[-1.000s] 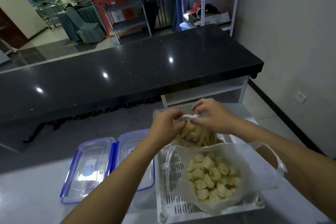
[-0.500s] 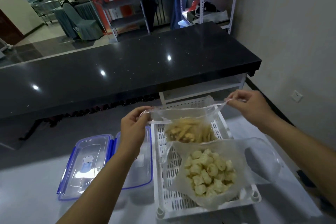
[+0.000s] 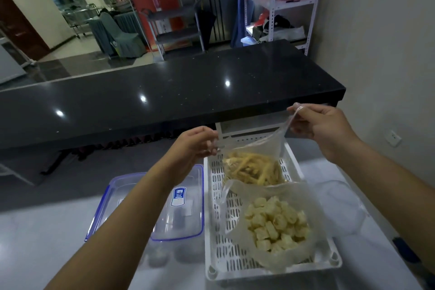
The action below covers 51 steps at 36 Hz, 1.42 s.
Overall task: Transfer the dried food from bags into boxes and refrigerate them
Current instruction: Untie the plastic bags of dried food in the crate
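Left hand point(image 3: 195, 143) pinches one handle, right hand point(image 3: 322, 129) pinches other, bag of dried strips point(image 3: 253, 167) sits in white basket point(image 3: 213, 254), mouth stretched. Best: lift evenly, tip over lidded boxes point(image 3: 179, 205) only once lid is off.

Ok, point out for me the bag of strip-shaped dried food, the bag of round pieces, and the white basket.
bag of strips point(image 3: 254, 167), head view, on the yellow strips seen through the plastic.
bag of round pieces point(image 3: 275, 223), head view, on the pale pieces inside.
white basket point(image 3: 217, 259), head view, on its slotted floor near the left wall.
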Motion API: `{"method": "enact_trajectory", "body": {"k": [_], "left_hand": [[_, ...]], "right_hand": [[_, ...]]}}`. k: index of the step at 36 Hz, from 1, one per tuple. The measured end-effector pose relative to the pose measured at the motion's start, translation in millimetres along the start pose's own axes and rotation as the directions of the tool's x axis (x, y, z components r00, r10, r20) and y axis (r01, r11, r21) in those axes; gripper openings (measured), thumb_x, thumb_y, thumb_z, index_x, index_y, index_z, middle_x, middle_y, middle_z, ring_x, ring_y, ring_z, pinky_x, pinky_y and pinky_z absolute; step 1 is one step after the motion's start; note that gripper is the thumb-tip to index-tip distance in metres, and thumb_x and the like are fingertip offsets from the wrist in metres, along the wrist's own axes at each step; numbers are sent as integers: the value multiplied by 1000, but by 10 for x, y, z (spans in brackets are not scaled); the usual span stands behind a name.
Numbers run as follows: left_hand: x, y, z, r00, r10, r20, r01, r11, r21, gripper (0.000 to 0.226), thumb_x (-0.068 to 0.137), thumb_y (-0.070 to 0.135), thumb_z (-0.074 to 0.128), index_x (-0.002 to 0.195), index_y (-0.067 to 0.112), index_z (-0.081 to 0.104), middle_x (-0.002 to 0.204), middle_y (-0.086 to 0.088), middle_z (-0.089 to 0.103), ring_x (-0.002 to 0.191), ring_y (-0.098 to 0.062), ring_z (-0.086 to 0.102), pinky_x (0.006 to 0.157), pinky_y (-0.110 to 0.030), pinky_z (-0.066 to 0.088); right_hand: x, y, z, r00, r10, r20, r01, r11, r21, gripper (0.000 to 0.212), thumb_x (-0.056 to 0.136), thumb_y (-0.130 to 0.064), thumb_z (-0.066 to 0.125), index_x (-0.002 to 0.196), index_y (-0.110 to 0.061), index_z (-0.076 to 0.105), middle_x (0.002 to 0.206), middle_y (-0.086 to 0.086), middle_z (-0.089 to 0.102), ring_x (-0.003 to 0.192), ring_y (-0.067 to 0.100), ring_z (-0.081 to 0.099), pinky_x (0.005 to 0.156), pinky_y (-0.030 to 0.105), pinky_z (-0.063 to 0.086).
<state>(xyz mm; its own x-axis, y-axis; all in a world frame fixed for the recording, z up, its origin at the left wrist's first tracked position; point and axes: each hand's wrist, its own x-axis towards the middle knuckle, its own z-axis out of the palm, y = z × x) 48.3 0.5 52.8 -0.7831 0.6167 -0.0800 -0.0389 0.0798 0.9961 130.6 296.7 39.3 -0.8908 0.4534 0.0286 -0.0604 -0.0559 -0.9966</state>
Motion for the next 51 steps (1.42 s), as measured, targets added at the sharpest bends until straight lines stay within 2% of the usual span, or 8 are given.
{"method": "enact_trajectory", "body": {"k": [6, 13, 19, 26, 34, 39, 46, 51], "left_hand": [[-71, 120, -39, 982, 175, -77, -187, 963, -193, 12, 86, 9, 64, 91, 16, 72, 82, -8, 70, 83, -22, 69, 80, -29, 57], [14, 229, -7, 999, -26, 20, 33, 769, -638, 46, 92, 31, 53, 134, 14, 57, 129, -22, 65, 103, -34, 71, 83, -43, 59], [200, 484, 13, 998, 33, 53, 9, 764, -645, 53, 94, 42, 47, 144, 23, 50, 135, -27, 60, 119, -42, 63, 89, -51, 56], [296, 406, 228, 991, -124, 40, 128, 866, -483, 50, 93, 46, 53, 136, 20, 58, 133, -18, 63, 107, -39, 70, 75, -47, 60], [384, 162, 160, 985, -166, -39, 107, 782, -614, 48, 92, 40, 58, 134, 17, 61, 136, -19, 60, 111, -43, 67, 79, -47, 60], [382, 230, 66, 988, -127, -93, 55, 835, -548, 46, 93, 42, 56, 133, 19, 63, 136, -15, 60, 113, -40, 67, 92, -49, 56], [243, 306, 42, 974, -126, -187, 120, 992, -44, 45, 98, 52, 46, 133, 28, 60, 129, -9, 66, 114, -27, 65, 97, -40, 51], [-59, 223, -28, 981, 106, -164, -47, 944, 328, 27, 101, 46, 48, 126, 50, 58, 122, 29, 64, 116, 9, 56, 98, -24, 41]], "right_hand": [[-58, -36, 32, 983, 116, 141, -150, 955, 255, 23, 100, -15, 53, 103, -10, 76, 91, 14, 75, 90, 31, 75, 75, 41, 61], [9, -426, -49, 898, 279, 339, -426, 741, 520, 47, 91, -22, 49, 134, -8, 58, 129, 25, 64, 113, 40, 66, 89, 60, 54], [177, -711, -55, 882, 207, 424, -428, 732, 531, 61, 91, -50, 53, 142, -15, 52, 135, 33, 55, 125, 51, 54, 101, 69, 41], [314, -621, -82, 867, 337, 368, -461, 823, 331, 57, 91, -47, 57, 137, -13, 57, 134, 29, 59, 115, 48, 62, 89, 62, 52], [286, -424, -55, 876, 361, 319, -467, 800, 377, 56, 90, -45, 60, 135, -12, 58, 136, 29, 56, 116, 48, 62, 93, 60, 52], [282, -482, -42, 898, 327, 296, -427, 811, 400, 55, 91, -45, 58, 135, -12, 58, 135, 28, 57, 116, 48, 62, 93, 59, 52], [166, -601, 123, 926, 363, 100, -350, 928, -129, 46, 90, -57, 53, 124, -29, 64, 132, 9, 59, 118, 33, 57, 96, 50, 45], [-263, -810, 384, 968, 117, 224, -37, 943, -332, 50, 81, -60, 59, 125, -38, 65, 120, -14, 65, 114, 9, 58, 89, 32, 45]]}}
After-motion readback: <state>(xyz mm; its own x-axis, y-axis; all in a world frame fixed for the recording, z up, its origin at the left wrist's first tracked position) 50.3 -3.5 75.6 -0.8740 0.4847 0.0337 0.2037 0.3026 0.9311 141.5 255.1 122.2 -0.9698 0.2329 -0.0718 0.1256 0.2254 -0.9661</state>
